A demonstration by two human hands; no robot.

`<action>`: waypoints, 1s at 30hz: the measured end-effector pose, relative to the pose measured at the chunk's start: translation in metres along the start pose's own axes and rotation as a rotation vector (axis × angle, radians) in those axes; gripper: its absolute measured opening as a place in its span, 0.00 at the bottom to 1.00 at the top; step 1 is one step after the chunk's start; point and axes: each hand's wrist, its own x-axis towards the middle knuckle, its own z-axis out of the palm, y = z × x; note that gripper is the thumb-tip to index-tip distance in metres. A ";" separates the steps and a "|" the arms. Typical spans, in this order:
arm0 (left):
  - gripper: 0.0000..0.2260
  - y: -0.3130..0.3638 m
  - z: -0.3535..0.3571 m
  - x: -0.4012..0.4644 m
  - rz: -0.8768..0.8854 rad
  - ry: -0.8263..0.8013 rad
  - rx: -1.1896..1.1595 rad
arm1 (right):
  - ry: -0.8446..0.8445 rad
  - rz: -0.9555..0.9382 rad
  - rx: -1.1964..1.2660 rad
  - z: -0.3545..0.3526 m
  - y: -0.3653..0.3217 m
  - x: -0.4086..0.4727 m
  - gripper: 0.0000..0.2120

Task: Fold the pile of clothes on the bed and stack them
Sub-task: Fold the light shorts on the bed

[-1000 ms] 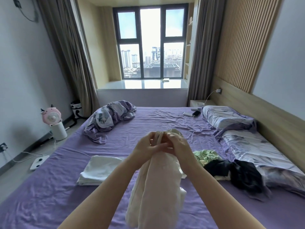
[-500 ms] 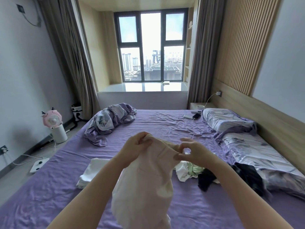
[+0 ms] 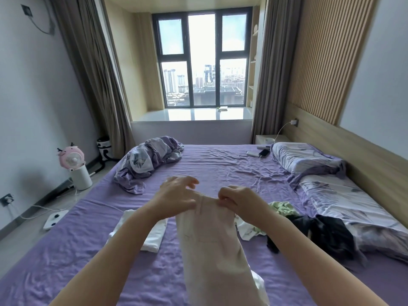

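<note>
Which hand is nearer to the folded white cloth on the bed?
Left. The left hand is up over the folded white cloth, its forearm crossing it; the right hand is further right, gripping the pale garment.

The bed sheet (image 3: 220, 164) is plain purple. A pale pink garment (image 3: 212, 239) hangs at lower centre; a white folded cloth (image 3: 154, 237) lies left of it. At right sit a light green garment (image 3: 282, 207) and a black one (image 3: 326, 233). The pillows (image 3: 302, 157) and crumpled quilt (image 3: 150, 157), upper left on the bed, are lilac-grey with leaf prints. The small fan (image 3: 70, 156) at far left is pink.
</note>
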 end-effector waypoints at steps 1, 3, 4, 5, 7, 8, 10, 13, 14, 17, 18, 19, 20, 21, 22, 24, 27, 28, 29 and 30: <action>0.38 0.008 -0.001 0.000 0.081 -0.080 0.141 | 0.004 -0.030 0.021 0.003 -0.002 0.001 0.07; 0.43 0.022 0.007 0.006 0.185 -0.201 0.298 | 0.031 -0.064 0.093 0.006 -0.007 0.003 0.05; 0.38 0.028 0.012 0.009 0.215 -0.225 0.304 | 0.048 -0.060 0.134 0.006 -0.010 0.003 0.05; 0.31 0.032 0.017 0.013 0.238 -0.220 0.297 | 0.060 -0.038 0.169 0.006 -0.012 0.003 0.05; 0.20 0.042 0.020 0.016 0.239 -0.202 0.311 | 0.096 0.041 0.234 0.006 -0.013 -0.001 0.06; 0.19 0.046 0.020 0.017 0.218 -0.203 0.328 | 0.128 0.092 0.281 0.007 -0.012 -0.004 0.07; 0.19 0.049 0.022 0.019 0.197 -0.193 0.360 | 0.225 0.205 0.415 0.011 -0.009 -0.012 0.08; 0.19 0.045 0.017 0.020 0.175 -0.157 0.278 | 0.298 0.360 0.690 0.023 -0.004 -0.029 0.18; 0.20 0.043 0.013 0.020 0.156 -0.157 0.220 | 0.262 0.394 0.749 0.031 0.002 -0.036 0.21; 0.23 0.034 -0.001 0.022 0.122 -0.135 0.017 | -0.005 0.457 0.729 0.062 0.015 -0.062 0.23; 0.24 0.030 -0.006 0.024 0.125 -0.113 -0.059 | -0.056 0.469 0.700 0.071 0.017 -0.068 0.21; 0.24 0.025 -0.009 0.026 0.132 -0.090 -0.120 | -0.061 0.488 0.682 0.079 0.018 -0.072 0.18; 0.23 0.021 -0.012 0.028 0.134 -0.070 -0.155 | -0.031 0.514 0.684 0.085 0.019 -0.074 0.13; 0.20 0.019 -0.014 0.029 0.128 -0.051 -0.177 | 0.004 0.549 0.672 0.088 0.021 -0.073 0.09; 0.17 0.018 -0.017 0.029 0.120 -0.032 -0.193 | 0.030 0.576 0.658 0.089 0.024 -0.072 0.11; 0.12 0.016 -0.020 0.028 0.089 0.036 -0.209 | 0.037 0.576 0.606 0.089 0.029 -0.070 0.17; 0.12 0.007 -0.022 0.025 0.028 0.132 -0.187 | -0.012 0.577 0.518 0.087 0.039 -0.074 0.13; 0.10 0.004 -0.022 0.024 0.015 0.151 -0.164 | -0.032 0.576 0.507 0.087 0.043 -0.076 0.11; 0.09 0.002 -0.021 0.023 0.008 0.164 -0.122 | -0.051 0.580 0.495 0.088 0.045 -0.078 0.11; 0.09 0.001 -0.021 0.022 0.000 0.172 -0.061 | -0.064 0.574 0.484 0.089 0.047 -0.079 0.11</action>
